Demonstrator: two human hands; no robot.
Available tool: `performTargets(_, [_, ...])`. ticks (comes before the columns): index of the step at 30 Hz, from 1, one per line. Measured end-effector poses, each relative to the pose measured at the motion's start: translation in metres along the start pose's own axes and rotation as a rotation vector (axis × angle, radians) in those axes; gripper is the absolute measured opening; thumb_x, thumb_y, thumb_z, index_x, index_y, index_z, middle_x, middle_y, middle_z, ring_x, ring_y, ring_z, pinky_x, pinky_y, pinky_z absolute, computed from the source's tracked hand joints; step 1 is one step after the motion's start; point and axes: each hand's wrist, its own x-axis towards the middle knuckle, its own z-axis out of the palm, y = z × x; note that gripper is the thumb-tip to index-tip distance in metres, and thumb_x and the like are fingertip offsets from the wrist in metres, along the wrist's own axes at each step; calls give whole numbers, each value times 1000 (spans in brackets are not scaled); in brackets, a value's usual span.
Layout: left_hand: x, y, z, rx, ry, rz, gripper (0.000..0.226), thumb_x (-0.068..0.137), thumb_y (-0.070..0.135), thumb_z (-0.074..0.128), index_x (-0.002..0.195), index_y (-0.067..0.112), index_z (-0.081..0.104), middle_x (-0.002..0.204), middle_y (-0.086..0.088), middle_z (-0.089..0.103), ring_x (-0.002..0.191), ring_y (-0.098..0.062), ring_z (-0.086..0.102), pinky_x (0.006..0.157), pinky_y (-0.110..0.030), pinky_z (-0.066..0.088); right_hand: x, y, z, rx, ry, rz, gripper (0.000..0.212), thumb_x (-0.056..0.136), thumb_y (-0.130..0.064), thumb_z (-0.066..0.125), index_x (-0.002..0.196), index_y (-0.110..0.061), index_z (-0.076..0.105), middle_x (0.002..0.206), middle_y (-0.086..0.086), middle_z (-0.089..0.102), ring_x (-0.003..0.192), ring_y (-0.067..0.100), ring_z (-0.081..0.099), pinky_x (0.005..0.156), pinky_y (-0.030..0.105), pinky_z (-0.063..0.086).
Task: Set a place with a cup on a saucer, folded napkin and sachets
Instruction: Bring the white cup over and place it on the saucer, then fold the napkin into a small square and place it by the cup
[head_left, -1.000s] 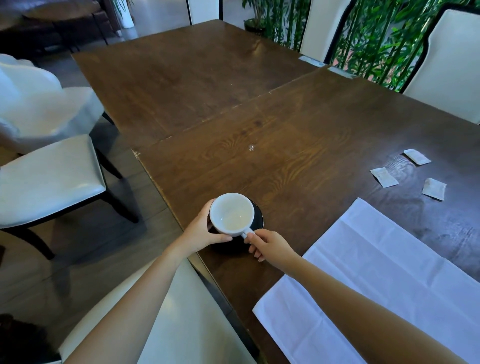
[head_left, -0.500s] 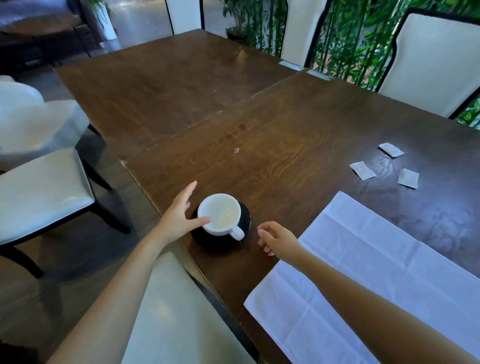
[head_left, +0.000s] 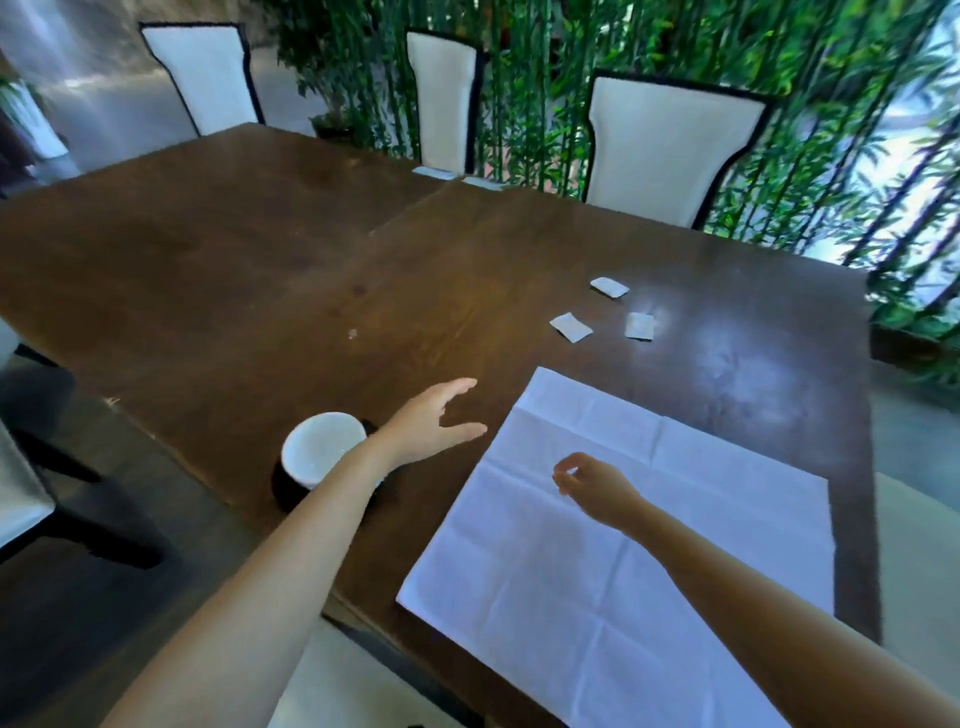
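A restaurant dining room: long wooden tables (head_left: 260, 270), upholstered chairs (head_left: 670, 150), bamboo screen (head_left: 530, 78).

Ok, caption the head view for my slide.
White cup on dark saucer; both empty hands, left and right, reach toward the unfolded napkin.

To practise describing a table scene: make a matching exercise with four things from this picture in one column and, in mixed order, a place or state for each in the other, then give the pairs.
Things
1. cup
2. napkin
3. sachets
4. left hand

Place or state
A. scattered loose on the table beyond the white cloth
B. open, fingers spread, above the bare table
C. spread flat and unfolded, creases showing
D. standing on a dark saucer near the table edge

Pairs: 1-D, 2-C, 3-A, 4-B
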Motion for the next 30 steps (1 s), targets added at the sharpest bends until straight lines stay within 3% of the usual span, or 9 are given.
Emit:
performTargets(3, [1, 21, 45, 212, -114, 16, 66, 89, 39, 59, 145, 19, 32, 153, -1, 31, 139, -19, 31, 106, -27, 28, -23, 39, -18, -184, 77, 31, 29, 91, -28, 51, 117, -17, 57, 114, 10, 62, 111, 29, 55, 93, 31, 41])
performTargets(6, [-13, 29, 107, 384, -188, 27, 64, 91, 34, 57, 145, 9, 30, 154, -11, 29, 141, -22, 27, 108, -24, 21, -51, 81, -28, -449, 148, 0, 40, 91, -33, 50, 128, -18, 48, 128, 12, 51, 120, 33, 44, 94, 36, 40])
performTargets(10, [-48, 21, 191, 615, -256, -95, 74, 91, 52, 44, 150, 19, 13, 160, -11, -2, 147, -27, -1, 117, -49, 6, -84, 131, -33, -593, 88, -15, 56, 90, -42, 50, 140, -24, 32, 150, 4, 30, 137, 28, 26, 108, 41, 27])
performTargets(12, [-61, 14, 217, 643, -265, -110, 76, 91, 57, 40, 150, 24, 6, 159, -9, -16, 146, -29, -12, 115, -53, -1, -97, 151, -35, -622, 43, -43, 62, 90, -47, 46, 145, -29, 22, 158, -5, 12, 144, 22, 12, 114, 45, 18])
performTargets(18, [-58, 4, 215, 695, -292, -21, 80, 87, 62, 40, 150, 34, 0, 158, -3, -20, 145, -23, -18, 115, -50, -7, -118, 177, -35, -571, 63, -34, 67, 92, -52, 40, 148, -32, 9, 159, -10, -1, 147, 14, -1, 116, 47, 5])
performTargets(23, [-65, 3, 217, 720, -260, -45, 80, 88, 64, 35, 150, 29, -2, 159, -4, -17, 146, -26, -16, 115, -51, -3, -138, 169, -24, -593, 100, 0, 64, 95, -45, 36, 148, -24, 8, 160, 2, -4, 146, 27, -4, 117, 51, 1])
performTargets(30, [-88, 5, 236, 795, -167, -87, 74, 92, 62, 18, 150, 23, -6, 159, -9, -14, 145, -32, -14, 114, -57, 2, -203, 153, 23, -717, -170, -169, 84, 87, -60, 39, 149, -19, 0, 159, 5, -13, 144, 34, -17, 113, 59, -7])
